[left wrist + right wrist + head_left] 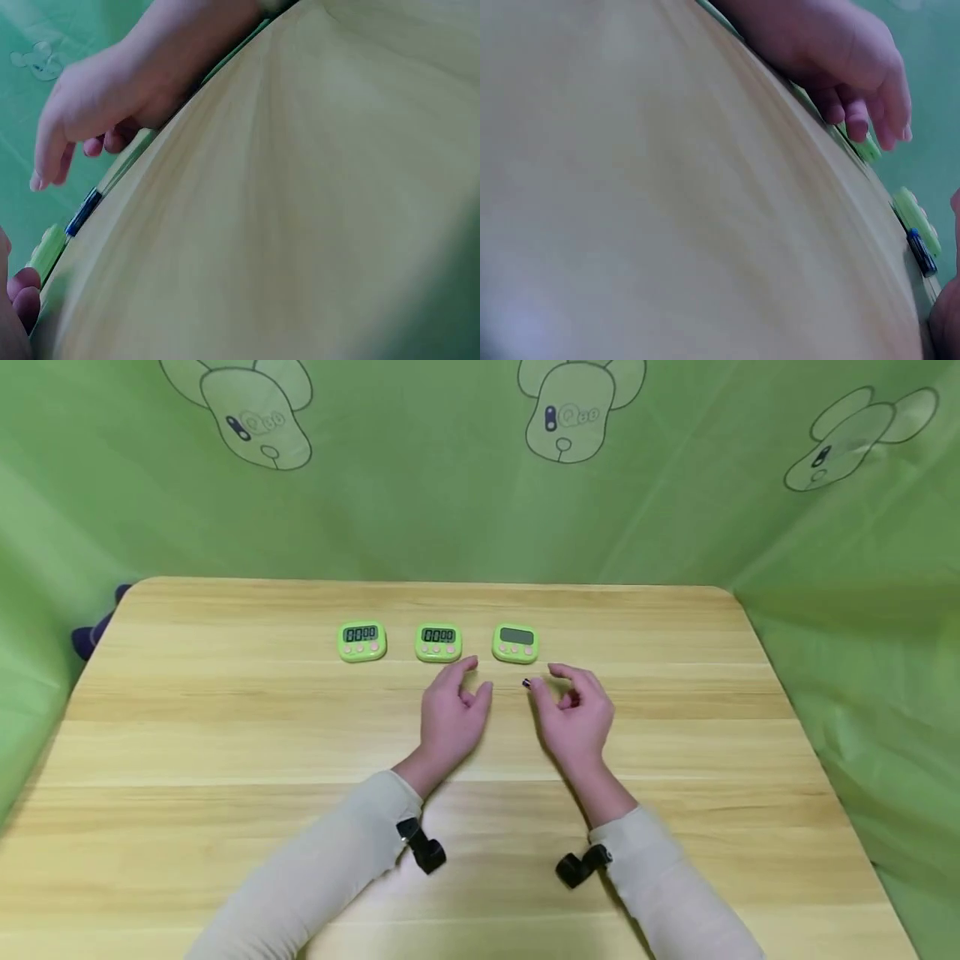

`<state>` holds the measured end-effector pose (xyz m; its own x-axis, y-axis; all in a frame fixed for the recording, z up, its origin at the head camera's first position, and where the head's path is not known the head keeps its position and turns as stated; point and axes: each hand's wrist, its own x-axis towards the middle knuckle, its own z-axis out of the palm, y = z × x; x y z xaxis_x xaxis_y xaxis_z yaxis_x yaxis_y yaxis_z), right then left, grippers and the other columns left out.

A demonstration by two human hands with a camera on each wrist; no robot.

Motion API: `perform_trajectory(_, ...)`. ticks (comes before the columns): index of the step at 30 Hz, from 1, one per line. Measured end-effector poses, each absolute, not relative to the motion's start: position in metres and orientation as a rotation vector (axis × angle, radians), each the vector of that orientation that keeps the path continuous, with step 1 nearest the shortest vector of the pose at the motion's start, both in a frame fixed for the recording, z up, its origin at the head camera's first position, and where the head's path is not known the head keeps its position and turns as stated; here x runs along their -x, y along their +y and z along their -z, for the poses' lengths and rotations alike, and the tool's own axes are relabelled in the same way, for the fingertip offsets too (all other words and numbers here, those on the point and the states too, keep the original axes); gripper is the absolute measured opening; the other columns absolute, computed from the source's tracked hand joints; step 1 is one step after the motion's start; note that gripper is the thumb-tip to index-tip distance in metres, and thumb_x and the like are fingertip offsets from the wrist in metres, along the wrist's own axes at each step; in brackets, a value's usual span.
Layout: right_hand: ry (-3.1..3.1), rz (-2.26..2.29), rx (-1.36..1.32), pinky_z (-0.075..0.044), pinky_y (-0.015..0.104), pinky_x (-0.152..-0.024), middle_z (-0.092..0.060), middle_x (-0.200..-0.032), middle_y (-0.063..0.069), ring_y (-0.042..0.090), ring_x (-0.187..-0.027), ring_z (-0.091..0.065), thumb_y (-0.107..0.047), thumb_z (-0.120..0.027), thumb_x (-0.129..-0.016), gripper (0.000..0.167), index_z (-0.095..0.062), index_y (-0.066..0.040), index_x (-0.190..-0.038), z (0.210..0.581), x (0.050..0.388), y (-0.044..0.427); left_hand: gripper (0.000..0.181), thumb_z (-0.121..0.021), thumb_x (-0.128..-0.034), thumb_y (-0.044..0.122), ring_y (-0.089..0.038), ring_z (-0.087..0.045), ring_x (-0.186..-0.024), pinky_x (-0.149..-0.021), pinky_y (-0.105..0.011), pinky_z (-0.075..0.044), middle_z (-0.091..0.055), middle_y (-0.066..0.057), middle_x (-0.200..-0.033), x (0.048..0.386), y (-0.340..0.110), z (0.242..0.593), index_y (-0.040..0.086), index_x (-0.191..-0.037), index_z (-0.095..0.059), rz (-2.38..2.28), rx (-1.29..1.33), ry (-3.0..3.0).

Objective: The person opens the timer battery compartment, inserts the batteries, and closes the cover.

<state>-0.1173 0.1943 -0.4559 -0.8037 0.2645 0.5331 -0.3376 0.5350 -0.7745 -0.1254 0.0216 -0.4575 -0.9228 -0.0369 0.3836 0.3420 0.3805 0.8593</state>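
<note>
Three green digital timers lie in a row: the left timer (362, 642) and middle timer (438, 643) show zeros, while the display of the right timer (515, 644) is blank. A small dark-blue battery (527, 683) lies on the table below the right timer, also visible as a blue cylinder (82, 212) in the left wrist view. My right hand (578, 718) is beside it, thumb tip overlapping it in the head view; the fingers are loosely bent and hold nothing. Close below the middle timer, my left hand (452, 714) has relaxed fingers and nothing in it.
The wooden table (225, 727) has a green curtain (420, 510) with mouse-like drawings behind it and at its sides. Something dark purple (93, 631) shows past the table's left edge. Small black cameras (423, 846) are strapped to both sleeves.
</note>
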Motion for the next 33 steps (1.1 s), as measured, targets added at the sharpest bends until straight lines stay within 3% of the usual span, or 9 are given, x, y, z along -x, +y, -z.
perform_trajectory(4, -2.283, -1.237, 0.053, -0.038, 0.021, -0.048, -0.068, -0.083, 0.011, 0.015, -0.054, -0.047, -0.021, -0.081, -0.084, 0.029, -0.076, -0.004, -0.108, 0.455, 0.131, 0.203, 0.047, -0.071, -0.0918, 0.015, -0.007, -0.056, -0.065, -0.068, -0.027, -0.053, -0.064, -0.014, -0.117, 0.134, 0.039, 0.454, -0.001, -0.134, -0.059, 1.516, 0.211, -2.422)
perform_trajectory(9, -2.430, -1.182, 0.209, -0.038, 0.030, -0.048, -0.059, -0.066, 0.006, 0.016, -0.052, -0.049, -0.035, -0.078, -0.086, 0.039, -0.075, -0.012, -0.118, 0.452, 0.143, 0.204, 0.047, -0.068, -0.0946, 0.021, -0.009, -0.059, -0.070, -0.081, -0.030, -0.053, -0.062, -0.012, -0.129, 0.149, 0.054, 0.452, 0.000, -0.135, -0.058, 1.425, 0.184, -2.531)
perform_trajectory(12, -2.475, -1.180, 0.272, -0.038, 0.035, -0.049, -0.058, -0.061, 0.005, 0.019, -0.052, -0.051, -0.038, -0.078, -0.086, 0.044, -0.074, -0.015, -0.122, 0.449, 0.147, 0.203, 0.046, -0.067, -0.0951, 0.021, -0.018, -0.065, -0.090, -0.092, -0.034, -0.052, -0.061, -0.013, -0.131, 0.156, 0.059, 0.449, 0.000, -0.135, -0.058, 1.385, 0.162, -2.570)
perform_trajectory(16, -2.531, -1.149, 0.305, -0.038, 0.037, -0.051, -0.059, -0.060, 0.004, 0.020, -0.053, -0.053, -0.044, -0.076, -0.086, 0.046, -0.073, -0.018, -0.125, 0.448, 0.152, 0.201, 0.047, -0.064, -0.0963, 0.023, -0.026, -0.058, -0.119, -0.101, -0.038, -0.048, -0.060, -0.013, -0.134, 0.163, 0.060, 0.447, 0.001, -0.137, -0.057, 1.362, 0.095, -2.634)
perform_trajectory(19, -2.569, -1.102, 0.302, -0.038, 0.038, -0.052, -0.063, -0.064, 0.003, 0.020, -0.054, -0.055, -0.045, -0.074, -0.088, 0.045, -0.073, -0.018, -0.124, 0.448, 0.156, 0.201, 0.047, -0.062, -0.0972, 0.027, -0.026, -0.056, -0.124, -0.099, -0.039, -0.049, -0.060, -0.011, -0.136, 0.165, 0.061, 0.447, 0.004, -0.138, -0.057, 1.351, 0.063, -2.681)
perform_trajectory(22, -2.578, -1.088, 0.295, -0.038, 0.037, -0.053, -0.070, -0.076, 0.000, 0.018, -0.056, -0.056, -0.044, -0.073, -0.090, 0.041, -0.074, -0.019, -0.122, 0.448, 0.157, 0.202, 0.048, -0.061, -0.0975, 0.029, -0.025, -0.058, -0.122, -0.098, -0.040, -0.050, -0.060, -0.011, -0.135, 0.165, 0.063, 0.447, 0.006, -0.139, -0.058, 1.343, 0.065, -2.698)
perform_trajectory(24, -2.551, -1.125, 0.286, -0.039, 0.034, -0.055, -0.073, -0.085, -0.001, 0.016, -0.060, -0.057, -0.040, -0.074, -0.090, 0.037, -0.075, -0.018, -0.120, 0.448, 0.156, 0.203, 0.048, -0.062, -0.0971, 0.029, -0.023, -0.065, -0.107, -0.095, -0.039, -0.051, -0.063, -0.011, -0.132, 0.164, 0.063, 0.448, 0.006, -0.138, -0.058, 1.343, 0.082, -2.686)
perform_trajectory(29, -2.394, -1.312, 0.215, -0.045, 0.023, -0.058, -0.075, -0.094, -0.001, 0.013, -0.071, -0.059, -0.025, -0.079, -0.088, 0.030, -0.077, -0.012, -0.115, 0.450, 0.154, 0.202, 0.048, -0.066, -0.0946, 0.023, -0.009, -0.058, -0.062, -0.071, -0.030, -0.053, -0.067, -0.005, -0.098, 0.158, 0.060, 0.450, 0.004, -0.138, -0.058, 1.444, 0.121, -2.589)
perform_trajectory(33, -2.234, -1.453, 0.113, -0.047, 0.020, -0.059, -0.074, -0.098, 0.004, 0.016, -0.078, -0.061, -0.014, -0.082, -0.085, 0.032, -0.074, -0.005, -0.116, 0.453, 0.147, 0.200, 0.049, -0.069, -0.0908, 0.014, -0.008, -0.053, -0.056, -0.054, -0.026, -0.049, -0.060, -0.003, -0.078, 0.152, 0.055, 0.452, 0.001, -0.137, -0.057, 1.566, 0.173, -2.473)
